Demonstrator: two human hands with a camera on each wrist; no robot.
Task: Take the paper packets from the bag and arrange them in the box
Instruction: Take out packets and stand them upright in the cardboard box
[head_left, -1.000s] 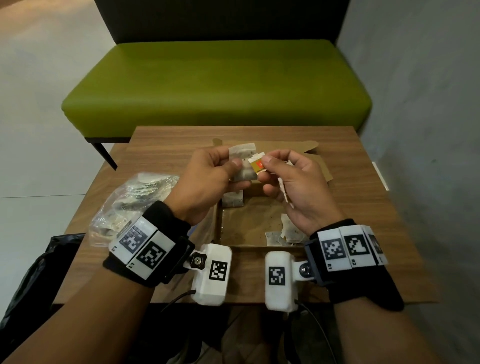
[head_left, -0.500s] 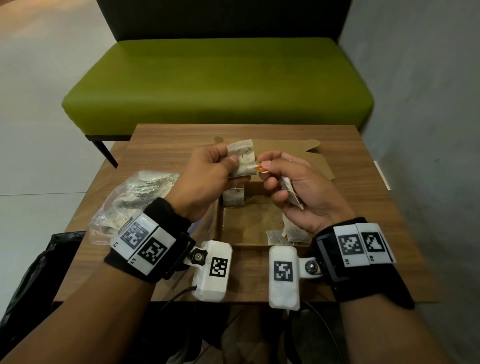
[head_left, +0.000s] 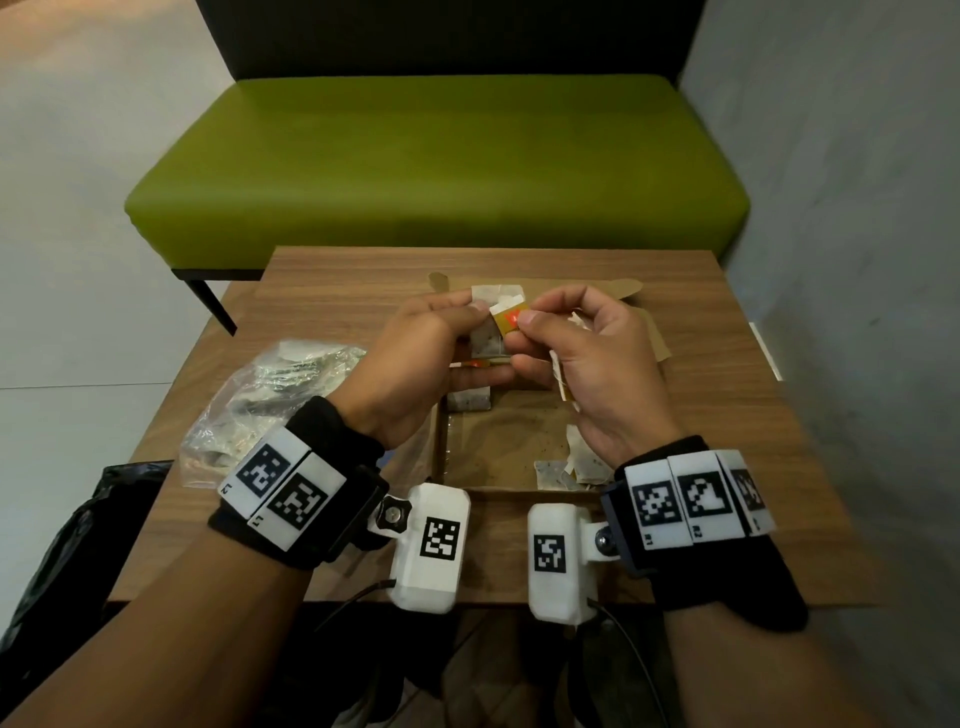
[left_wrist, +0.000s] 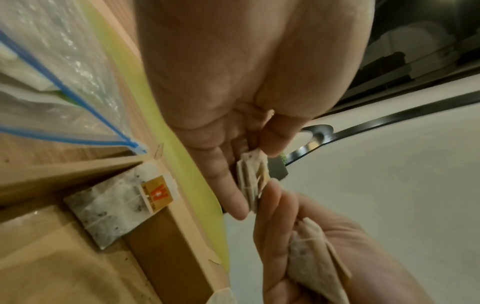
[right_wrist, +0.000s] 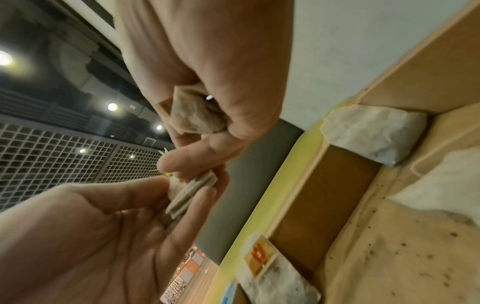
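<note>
The right hand (head_left: 587, 364) now pinches the orange tag (head_left: 508, 323) flat again on the packets (head_left: 488, 332) pinched by the left hand (head_left: 415, 364), above the box's (head_left: 441, 447) far edge, so none is placed yet.

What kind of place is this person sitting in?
Probably a café or lounge seating corner: a small wooden table faces a green padded bench by a plain grey wall, with a grid ceiling and spotlights overhead.

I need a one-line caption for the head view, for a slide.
Both hands hold packets above the open box; the bag lies to its left.
</note>
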